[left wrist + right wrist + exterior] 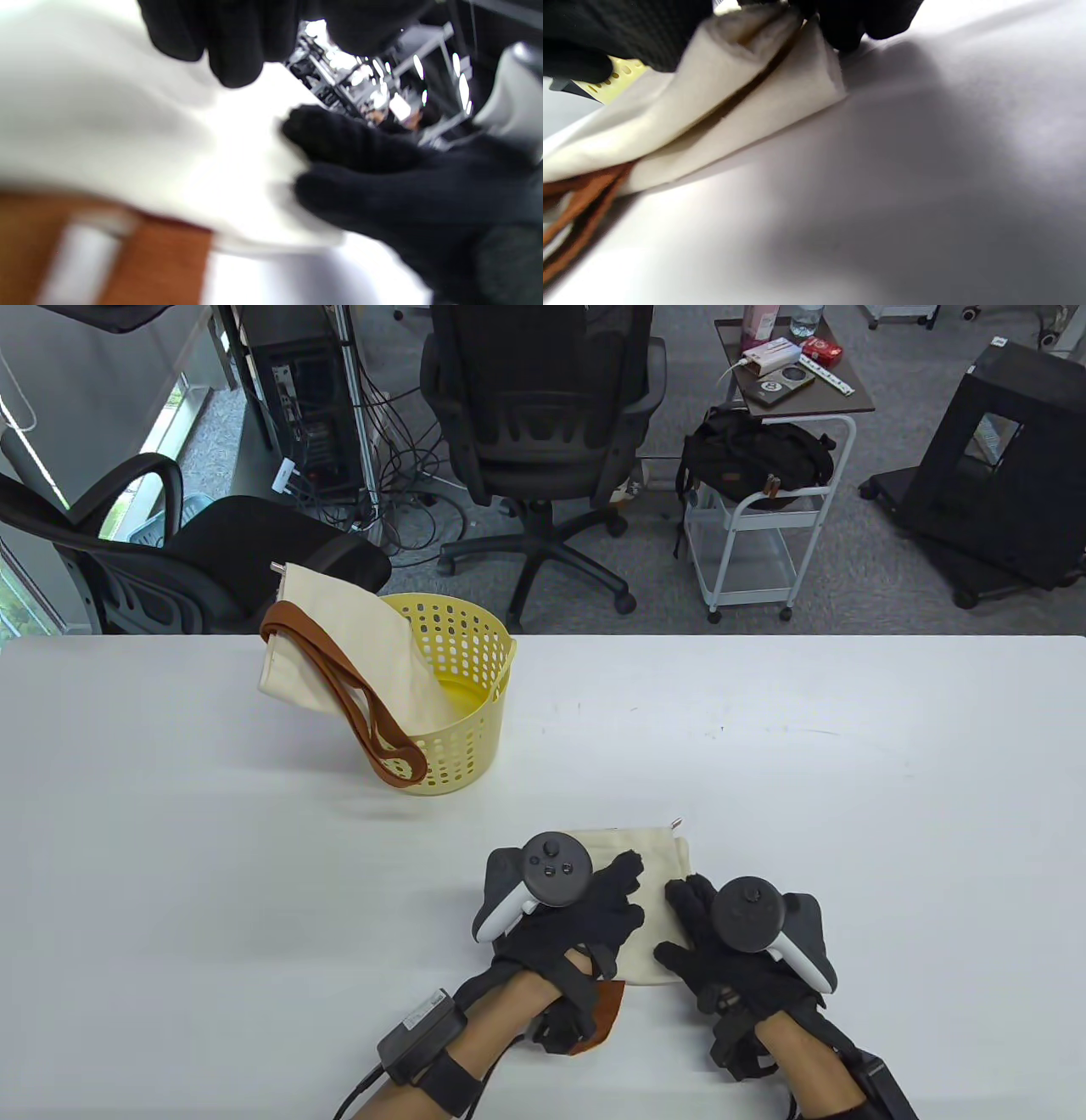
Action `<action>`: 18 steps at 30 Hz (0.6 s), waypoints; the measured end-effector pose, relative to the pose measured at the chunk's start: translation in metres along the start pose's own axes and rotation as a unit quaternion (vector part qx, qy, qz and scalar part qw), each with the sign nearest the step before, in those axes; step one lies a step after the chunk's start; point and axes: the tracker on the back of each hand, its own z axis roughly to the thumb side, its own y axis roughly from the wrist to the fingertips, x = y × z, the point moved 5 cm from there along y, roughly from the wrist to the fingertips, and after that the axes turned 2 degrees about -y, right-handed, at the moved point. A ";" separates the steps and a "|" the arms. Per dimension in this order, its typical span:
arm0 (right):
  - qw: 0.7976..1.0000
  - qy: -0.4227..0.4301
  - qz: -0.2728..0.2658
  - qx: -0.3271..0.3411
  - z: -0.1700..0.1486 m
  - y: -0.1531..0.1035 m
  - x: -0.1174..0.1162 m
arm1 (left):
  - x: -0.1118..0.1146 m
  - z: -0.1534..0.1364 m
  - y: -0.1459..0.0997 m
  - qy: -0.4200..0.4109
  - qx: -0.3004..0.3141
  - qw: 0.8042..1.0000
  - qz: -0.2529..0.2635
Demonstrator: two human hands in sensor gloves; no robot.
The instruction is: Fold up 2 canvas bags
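While the left hand (585, 925) lies spread flat on the folded canvas bag (649, 891), the right hand (721, 950) pinches its edge beside it. Left wrist view: blurred cloth under gloved fingers (229, 46). Right wrist view: fingers (852, 21) grip the bag's lifted fold (746, 84). Beyond the left hand, a second bag (339, 661) hangs from a yellow basket (467, 678).

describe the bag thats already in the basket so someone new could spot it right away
Find the white table, then the yellow perforated basket on its far left side. The canvas bag sticks up out of it, brown straps hanging over the rim. The other bag lies flat under both hands.
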 end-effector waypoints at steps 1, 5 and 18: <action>1.000 -0.010 -0.004 0.001 0.001 0.000 0.000 | -0.004 0.000 -0.004 0.066 -0.011 0.998 -0.002; 0.998 -0.053 -0.020 -0.004 0.007 0.000 -0.002 | 0.007 -0.026 -0.011 0.196 -0.047 0.978 -0.056; 0.983 -0.161 -0.093 -0.001 0.046 -0.006 0.018 | 0.052 -0.081 -0.001 0.204 -0.101 0.961 -0.158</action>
